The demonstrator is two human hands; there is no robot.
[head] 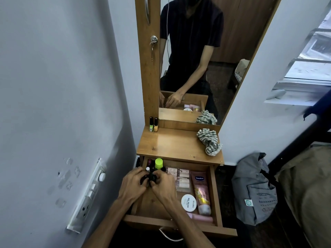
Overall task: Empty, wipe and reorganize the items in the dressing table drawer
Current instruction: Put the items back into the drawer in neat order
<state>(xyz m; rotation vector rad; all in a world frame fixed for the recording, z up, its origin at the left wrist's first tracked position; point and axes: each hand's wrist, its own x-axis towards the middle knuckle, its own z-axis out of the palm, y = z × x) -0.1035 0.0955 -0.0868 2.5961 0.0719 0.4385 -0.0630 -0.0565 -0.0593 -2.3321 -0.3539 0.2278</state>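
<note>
Both hands down in open drawer (214, 192), back-left corner. Left hand (133, 183) and right hand (162, 185) curled round small dark bottles (152, 176), prob. nail polish; exact no. held cannot tell, fingers cover them. Judgement: step = clustering bottles upright. To do well: keep caps up, pack tight vs. left wall, don't knock green-capped bottle (158, 163) just behind. Drawer contents: row of pale tubes (180, 178) centre, pink lotion tube (201, 192) along right side, white round tub (189, 203) near front, pink item (200, 217) at front wall. On tabletop (172, 145): striped cloth (209, 141) right, two polish bottles (153, 124) back-left.
</note>
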